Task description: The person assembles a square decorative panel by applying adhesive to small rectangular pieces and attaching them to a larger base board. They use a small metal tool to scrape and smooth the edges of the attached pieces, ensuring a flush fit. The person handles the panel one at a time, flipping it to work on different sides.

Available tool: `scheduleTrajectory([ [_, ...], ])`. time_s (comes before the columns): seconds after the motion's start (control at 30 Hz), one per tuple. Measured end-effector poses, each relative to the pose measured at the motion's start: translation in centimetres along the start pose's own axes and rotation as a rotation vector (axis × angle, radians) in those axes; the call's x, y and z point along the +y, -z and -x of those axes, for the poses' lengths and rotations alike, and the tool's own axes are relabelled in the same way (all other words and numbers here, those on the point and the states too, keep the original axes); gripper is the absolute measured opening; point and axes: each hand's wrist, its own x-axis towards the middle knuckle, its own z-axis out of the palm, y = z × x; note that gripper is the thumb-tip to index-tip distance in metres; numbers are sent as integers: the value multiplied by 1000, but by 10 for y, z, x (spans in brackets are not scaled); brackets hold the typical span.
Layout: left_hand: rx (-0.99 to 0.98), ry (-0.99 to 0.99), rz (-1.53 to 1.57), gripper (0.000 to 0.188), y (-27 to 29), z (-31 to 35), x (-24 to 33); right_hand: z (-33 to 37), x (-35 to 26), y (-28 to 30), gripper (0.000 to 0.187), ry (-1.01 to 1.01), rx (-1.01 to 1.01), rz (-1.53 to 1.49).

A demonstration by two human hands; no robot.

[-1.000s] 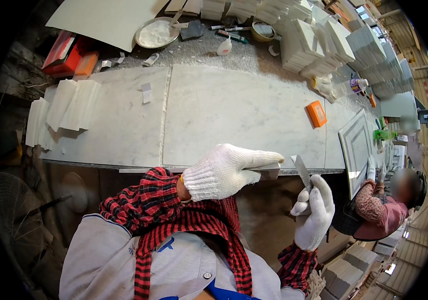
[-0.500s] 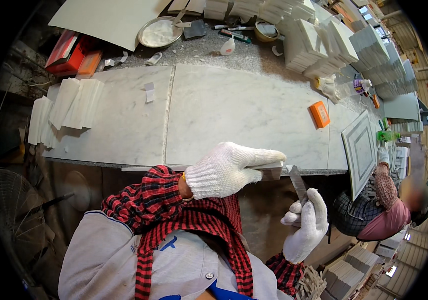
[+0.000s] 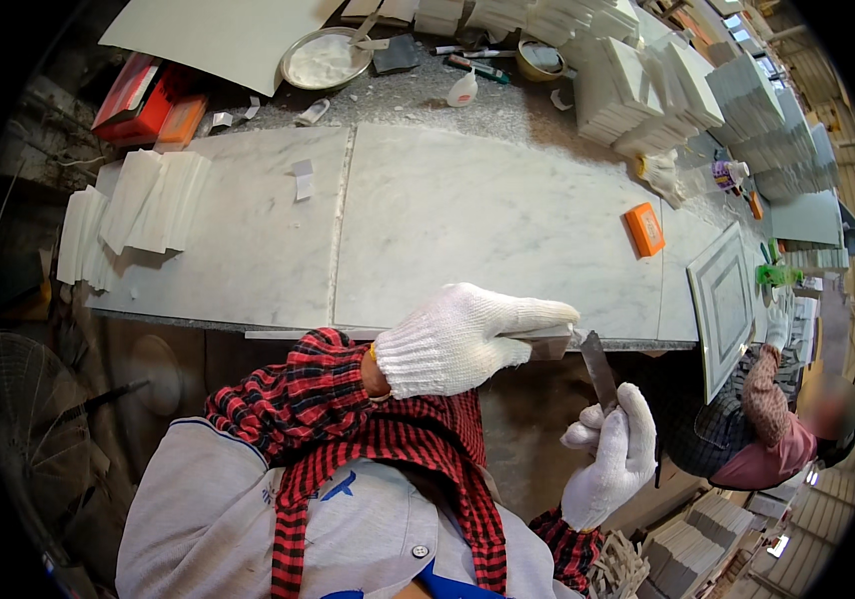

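Observation:
My left hand (image 3: 462, 339), in a white knitted glove, is closed on a pale stone piece (image 3: 550, 347) at the near edge of the marble-topped bench. Most of that piece hides behind the glove; only its right end shows. In my right hand (image 3: 612, 454), also gloved, is a putty knife (image 3: 599, 371) with a narrow flat metal blade. Its blade points up and its tip is close to the right end of the stone piece. Whitish material shows near that tip. The knife's handle lies hidden in my fingers.
Stone strips (image 3: 153, 200) are stacked on the bench's left. Behind stand a bowl of white paste (image 3: 326, 62), a small white bottle (image 3: 462, 90) and tile stacks (image 3: 617, 95). An orange box (image 3: 644, 230) lies to the right. Beyond a framed panel (image 3: 722, 309), another person (image 3: 767, 409) sits.
The putty knife's tip has shifted slightly right and its blade looks darker. My left hand keeps nearly the same place. The other person's body has moved a little.

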Motion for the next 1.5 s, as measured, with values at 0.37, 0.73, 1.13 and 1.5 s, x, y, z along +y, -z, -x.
scheduleTrajectory([
  [0.37,-54,80,72,49,1,-1,5,3,4,-2,30,77,24,33],
  [0.73,-48,50,-24,50,3,-1,5,5,8,1,29,201,-9,114],
  [1.13,-14,32,24,50,1,1,5,-20,-4,6,28,266,247,249],
  [1.5,15,-54,-9,50,-3,3,-8,-165,-38,-85,34,19,-583,127],
])
